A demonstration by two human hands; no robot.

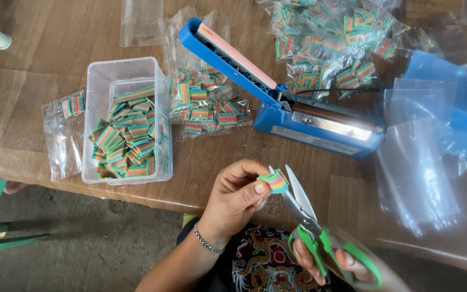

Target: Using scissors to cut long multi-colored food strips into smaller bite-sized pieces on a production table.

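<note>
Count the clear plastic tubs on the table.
1: the clear tub stands left of the blue heat sealer, holding rainbow candy strips. None seems hidden.

right hand point(347, 265) cut off by the bottom edge; scissors point(312, 227) blade partly hidden behind the candy strip point(274, 181).

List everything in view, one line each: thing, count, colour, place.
heat sealer: one, blue, table centre, arm raised
clear tub: one, holding striped candy pieces, left
filled candy bags: several, clear, behind the sealer and beside the tub
empty bags: a stack, clear, right
candy piece: one, rainbow-striped, in the left hand
scissors: one pair, green handles, open at the candy
table: one, brown wood
left hand: pinching the candy
right hand: holding the scissors
</note>
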